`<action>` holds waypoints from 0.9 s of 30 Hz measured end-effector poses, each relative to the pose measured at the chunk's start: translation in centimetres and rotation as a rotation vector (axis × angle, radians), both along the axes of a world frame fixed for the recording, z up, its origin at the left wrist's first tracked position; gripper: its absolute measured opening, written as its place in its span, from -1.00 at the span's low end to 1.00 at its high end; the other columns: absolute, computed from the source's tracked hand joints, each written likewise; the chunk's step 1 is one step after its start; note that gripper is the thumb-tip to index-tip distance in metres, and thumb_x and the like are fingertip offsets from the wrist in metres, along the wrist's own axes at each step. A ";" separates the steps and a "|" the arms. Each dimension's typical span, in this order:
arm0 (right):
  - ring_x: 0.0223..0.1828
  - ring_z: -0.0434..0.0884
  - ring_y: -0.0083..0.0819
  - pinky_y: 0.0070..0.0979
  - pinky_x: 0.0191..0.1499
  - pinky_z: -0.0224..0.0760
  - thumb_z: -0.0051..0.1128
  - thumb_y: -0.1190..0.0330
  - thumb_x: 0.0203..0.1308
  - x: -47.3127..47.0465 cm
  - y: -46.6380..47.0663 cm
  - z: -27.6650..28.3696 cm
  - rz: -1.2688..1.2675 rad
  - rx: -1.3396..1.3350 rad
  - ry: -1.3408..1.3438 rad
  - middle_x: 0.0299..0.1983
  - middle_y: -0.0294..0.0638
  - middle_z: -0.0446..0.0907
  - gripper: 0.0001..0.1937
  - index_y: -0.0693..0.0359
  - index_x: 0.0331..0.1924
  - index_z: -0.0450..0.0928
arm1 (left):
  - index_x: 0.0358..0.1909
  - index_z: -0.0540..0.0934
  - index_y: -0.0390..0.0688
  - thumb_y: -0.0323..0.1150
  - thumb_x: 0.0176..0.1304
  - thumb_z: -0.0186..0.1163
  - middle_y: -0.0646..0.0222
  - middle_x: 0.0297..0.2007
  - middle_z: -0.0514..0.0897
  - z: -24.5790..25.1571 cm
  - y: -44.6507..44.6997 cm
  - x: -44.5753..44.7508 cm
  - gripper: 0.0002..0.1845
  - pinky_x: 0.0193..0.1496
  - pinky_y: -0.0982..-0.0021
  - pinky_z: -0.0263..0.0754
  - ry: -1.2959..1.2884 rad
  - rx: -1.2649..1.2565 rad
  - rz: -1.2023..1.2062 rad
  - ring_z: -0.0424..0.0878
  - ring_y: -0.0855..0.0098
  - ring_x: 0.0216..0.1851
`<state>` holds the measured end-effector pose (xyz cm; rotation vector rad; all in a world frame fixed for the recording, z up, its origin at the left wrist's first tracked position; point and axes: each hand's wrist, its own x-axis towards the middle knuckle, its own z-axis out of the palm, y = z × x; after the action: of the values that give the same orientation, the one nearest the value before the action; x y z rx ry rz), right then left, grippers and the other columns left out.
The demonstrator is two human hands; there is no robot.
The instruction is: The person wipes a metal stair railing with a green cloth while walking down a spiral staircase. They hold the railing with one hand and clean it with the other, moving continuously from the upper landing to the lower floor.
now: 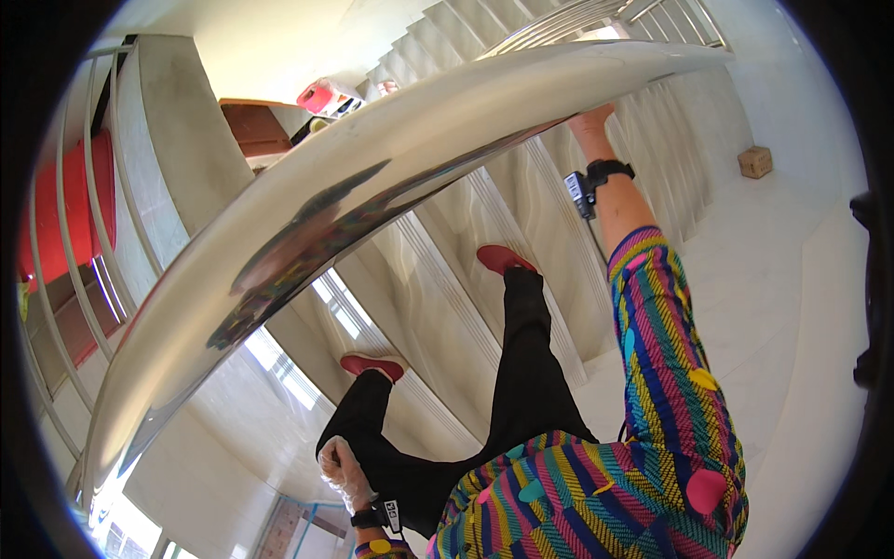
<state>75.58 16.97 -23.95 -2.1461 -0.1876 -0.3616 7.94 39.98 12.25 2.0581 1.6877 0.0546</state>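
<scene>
My left hand (342, 469), in a clear plastic glove, is beside my left thigh at the lower left, fingers curled, with no object visible in it. A wide polished metal handrail (391, 168) arches across the view in front of me. At its underside on the upper right is my right hand (592, 129); the rail hides most of the fingers, so its grip cannot be made out. Each wrist has a black strap with a small device. My feet, in red shoes, are on different steps of a pale stone staircase (447, 279).
Metal balusters (87, 230) and a red object (63, 209) are at the left. Beyond the rail stand a brown wooden piece (257, 131) and a pink-and-white item (328, 96). A small cardboard box (755, 162) sits on the floor near the right wall. More steps (447, 38) rise at the top.
</scene>
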 end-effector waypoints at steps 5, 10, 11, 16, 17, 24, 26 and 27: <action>0.15 0.52 0.11 0.04 0.16 0.33 0.13 0.19 0.26 -2.4 3.1 4.3 0.023 -0.157 0.031 0.01 0.01 0.65 -0.61 0.24 0.07 0.60 | -0.21 0.65 -0.27 -0.36 0.42 0.19 0.27 -0.24 0.69 -0.5 0.3 1.2 -0.83 -0.05 0.33 0.51 0.010 -0.022 -0.032 0.60 0.39 -0.22; 0.20 0.46 0.11 0.11 0.26 0.16 0.17 0.22 0.28 -2.3 4.5 3.9 0.003 -0.069 0.038 0.14 0.06 0.58 -0.56 0.26 0.19 0.54 | -0.20 0.65 -0.28 -0.36 0.42 0.19 0.24 -0.23 0.70 -0.7 -0.1 1.6 -0.83 -0.03 0.33 0.50 0.043 0.028 -0.068 0.60 0.38 -0.21; 0.20 0.46 0.12 0.11 0.27 0.14 0.17 0.22 0.29 -2.3 4.7 3.3 -0.054 -0.123 -0.009 0.17 0.08 0.57 -0.55 0.26 0.20 0.52 | -0.20 0.65 -0.27 -0.36 0.42 0.19 0.25 -0.23 0.70 -0.6 -0.2 1.6 -0.83 -0.03 0.33 0.50 0.028 0.008 -0.042 0.60 0.38 -0.21; 0.21 0.46 0.10 0.10 0.28 0.16 0.17 0.20 0.32 -0.6 2.6 0.8 -0.101 -0.450 -0.007 0.21 0.07 0.53 -0.51 0.28 0.25 0.46 | -0.20 0.65 -0.27 -0.37 0.41 0.19 0.25 -0.24 0.69 -0.1 -0.2 1.1 -0.84 -0.03 0.35 0.51 0.016 -0.027 -0.036 0.60 0.38 -0.21; 0.21 0.46 0.09 0.10 0.28 0.17 0.17 0.19 0.32 -0.3 1.8 0.5 -0.112 -0.449 -0.001 0.21 0.07 0.53 -0.50 0.28 0.25 0.46 | -0.20 0.65 -0.27 -0.37 0.41 0.19 0.26 -0.24 0.69 -0.1 -0.1 0.9 -0.84 -0.04 0.35 0.51 0.033 -0.029 -0.031 0.60 0.38 -0.22; 0.22 0.47 0.04 0.07 0.25 0.24 0.17 0.16 0.33 0.2 -3.0 0.3 -0.144 -0.380 0.043 0.22 0.04 0.52 -0.48 0.26 0.27 0.43 | -0.20 0.66 -0.26 -0.38 0.40 0.19 0.25 -0.25 0.70 -0.3 0.1 -0.3 -0.85 -0.08 0.34 0.52 0.144 0.003 -0.080 0.60 0.38 -0.24; 0.22 0.48 0.03 0.06 0.24 0.26 0.17 0.15 0.34 0.0 -3.7 0.5 -0.163 -0.359 0.054 0.23 0.03 0.52 -0.47 0.26 0.28 0.42 | -0.20 0.67 -0.26 -0.38 0.40 0.19 0.24 -0.26 0.70 0.1 0.1 -0.4 -0.85 -0.09 0.34 0.52 0.133 0.005 -0.091 0.60 0.38 -0.25; 0.22 0.48 0.02 0.06 0.24 0.27 0.17 0.14 0.34 -0.1 -3.8 0.4 -0.171 -0.350 0.065 0.23 0.03 0.52 -0.47 0.26 0.28 0.41 | -0.20 0.67 -0.26 -0.38 0.40 0.19 0.24 -0.26 0.70 0.1 0.2 -0.4 -0.85 -0.09 0.33 0.52 0.102 0.002 -0.084 0.61 0.38 -0.25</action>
<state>75.49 13.12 -23.53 -2.5248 -0.0306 -0.3774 7.53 40.16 12.37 2.1641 1.6581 -0.0780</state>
